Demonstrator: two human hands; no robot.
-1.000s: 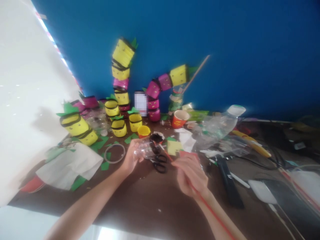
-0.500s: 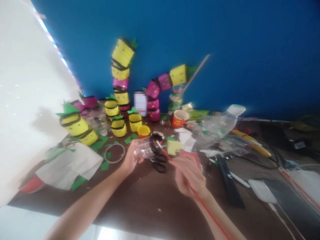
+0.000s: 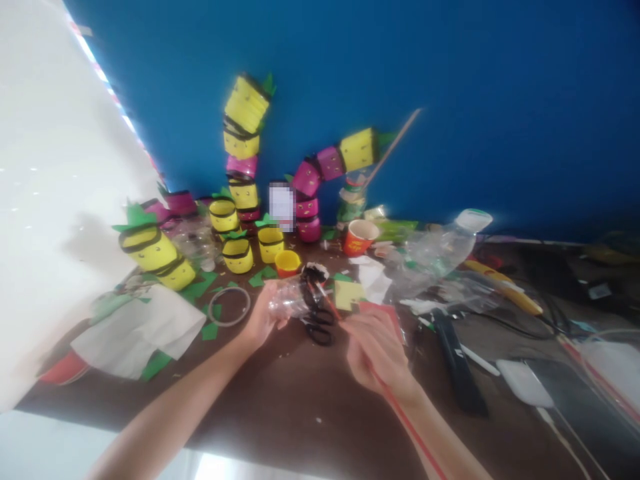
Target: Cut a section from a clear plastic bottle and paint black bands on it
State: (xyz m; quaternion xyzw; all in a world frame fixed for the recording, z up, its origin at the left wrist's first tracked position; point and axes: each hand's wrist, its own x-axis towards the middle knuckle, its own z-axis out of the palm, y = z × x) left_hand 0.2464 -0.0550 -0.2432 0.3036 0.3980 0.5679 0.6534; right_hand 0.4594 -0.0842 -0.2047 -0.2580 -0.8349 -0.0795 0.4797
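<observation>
My left hand (image 3: 264, 317) is closed around a clear plastic bottle piece (image 3: 286, 297), whose right end is black. In my right hand (image 3: 377, 350), the fingers pinch a thin paintbrush with a long red handle (image 3: 411, 427) that runs back over the forearm. The brush's front end points at the black end of the bottle piece; whether it touches is too blurred to tell. Black-handled scissors (image 3: 320, 327) lie between the two hands, just under the bottle piece. Behind my left hand stands a small yellow-lined cup (image 3: 288, 263).
Yellow pineapple-like cups (image 3: 237, 257) stand behind, and stacked yellow and purple ones (image 3: 306, 179) rise against the blue wall. At right are a red paper cup (image 3: 359, 241), a clear bottle (image 3: 445, 247) and a black bar (image 3: 459, 367). A white cloth (image 3: 143, 333) and a ring (image 3: 229, 325) lie left.
My right hand and the paintbrush have shifted slightly left. My left hand keeps the bottle piece in nearly the same place.
</observation>
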